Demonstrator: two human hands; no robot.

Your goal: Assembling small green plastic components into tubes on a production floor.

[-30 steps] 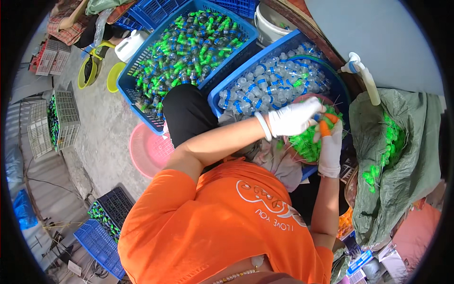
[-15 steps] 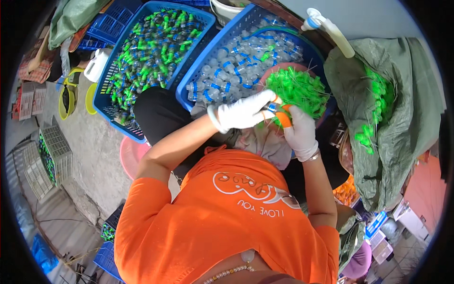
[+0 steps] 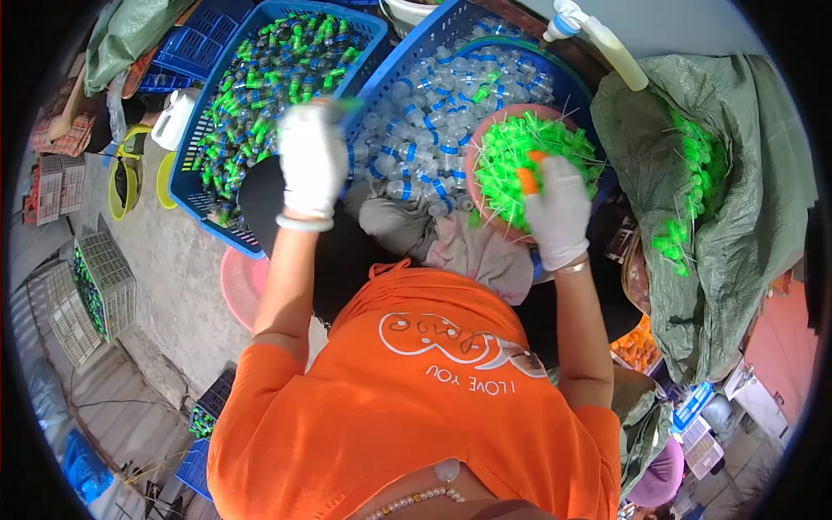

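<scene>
My left hand [image 3: 312, 165], in a white glove, is over the near right side of a blue basket [image 3: 192, 143] of small dark bottles with green tops [image 3: 260, 104]. Motion smears its fingers, and a blurred green streak shows at their tips. I cannot make out whether they grip anything. On the right, my gloved right hand [image 3: 559, 212] is at a pink bowl [image 3: 475, 178] heaped with green tops [image 3: 511, 160] that have thin clear stems. Two of its fingers wear orange covers and point apart over the tops, the hand open.
Another blue basket [image 3: 381, 78] holds clear bottles with blue bands [image 3: 425, 130]. Grey cloth [image 3: 394, 225] lies across my lap. A green sack [image 3: 633, 130] with more green tops stands at right. A white jug [image 3: 178, 117] and yellow containers [image 3: 166, 182] are on the left.
My hands have parted from around a small bottle. The left has swung left to the basket of dark bottles. The right has moved slightly up and right onto the green tops.
</scene>
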